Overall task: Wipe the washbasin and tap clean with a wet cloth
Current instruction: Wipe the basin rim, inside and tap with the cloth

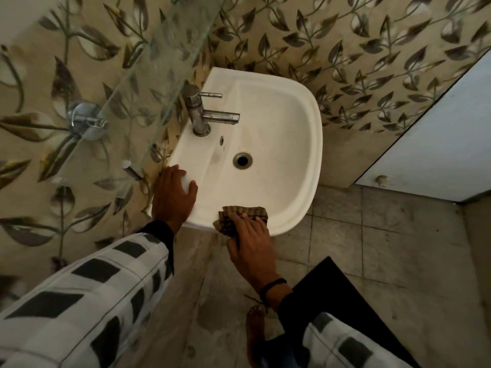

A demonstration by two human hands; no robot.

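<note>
Sleeves (79,288): checked, nearest the lens.
Left hand (174,197): rests on washbasin (292,155) near-left rim, fingers relaxed, holding nothing.
Right hand (249,240): straight fingers press cloth (239,212) onto front rim.
Tap (202,112): back ledge, apart from both hands.

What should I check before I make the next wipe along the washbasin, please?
1. Checked cloth flat under the right hand, on the near rim: ok.
2. Left hand rests on the washbasin corner for support: ok.
3. Cloth wet enough: cannot tell.
4. Tap shows no stream: ok.
5. Drain unblocked: ok.
6. Bowl free of stains: not ok, a brownish mark lies beside the drain.
</note>
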